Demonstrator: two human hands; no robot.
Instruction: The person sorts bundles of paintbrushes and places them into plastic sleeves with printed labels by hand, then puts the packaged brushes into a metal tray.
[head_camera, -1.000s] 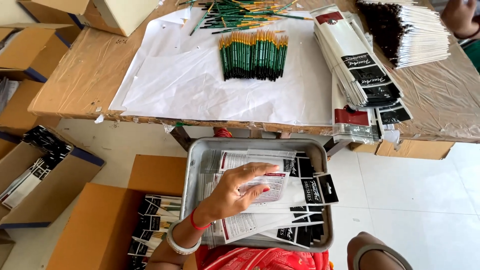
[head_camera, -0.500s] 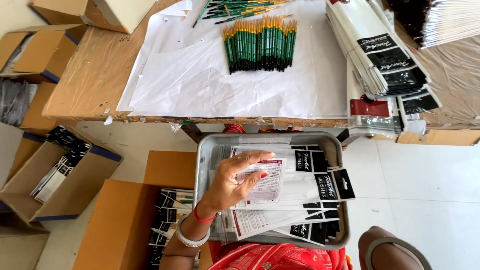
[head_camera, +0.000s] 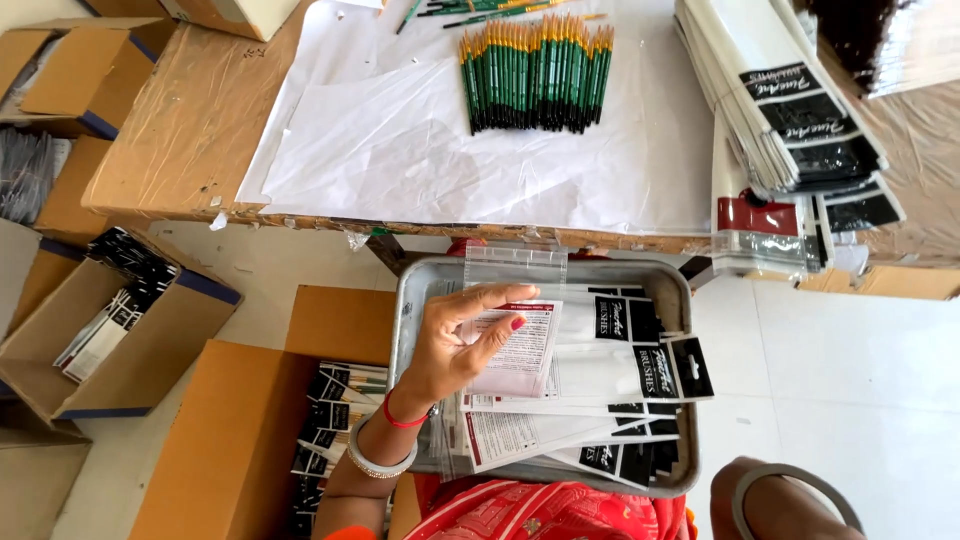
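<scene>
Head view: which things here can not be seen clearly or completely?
- Right hand: its fingers are cut off by the bottom edge.
- Metal tray: its floor is covered by clear packets.
- Left hand: its palm faces away, onto a packet.
- Brush bundle: the bristles are too small.

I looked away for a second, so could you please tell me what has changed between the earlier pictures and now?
The left hand has drawn one clear packet up off the pile, so its top now sticks out past the far rim of the metal tray; a second ago the hand lay flat on the pile. The other packets in the tray, the green brushes and the table's stacked packets stayed as they were.
</scene>
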